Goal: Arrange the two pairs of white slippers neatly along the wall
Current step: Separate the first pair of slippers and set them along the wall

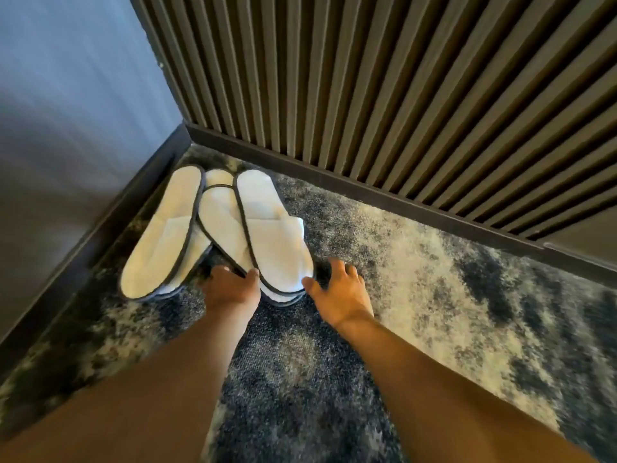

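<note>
The white slippers [213,228] sit in a messy overlapping pile on the carpet [434,295] in the corner, long axes running roughly toward the slatted wall [400,95] — the middle ones crossed. Slippers underneath are mostly hidden. Left hand [230,289] touches the pile's near edge; can't tell its grip, fingers are tucked out of sight. Right hand [340,295] hovers beside it, fingers spread, empty.

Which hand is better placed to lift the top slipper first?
Probably the left hand: its fingers already touch the slipper at its near end. The right hand is open beside it over the carpet.
</note>
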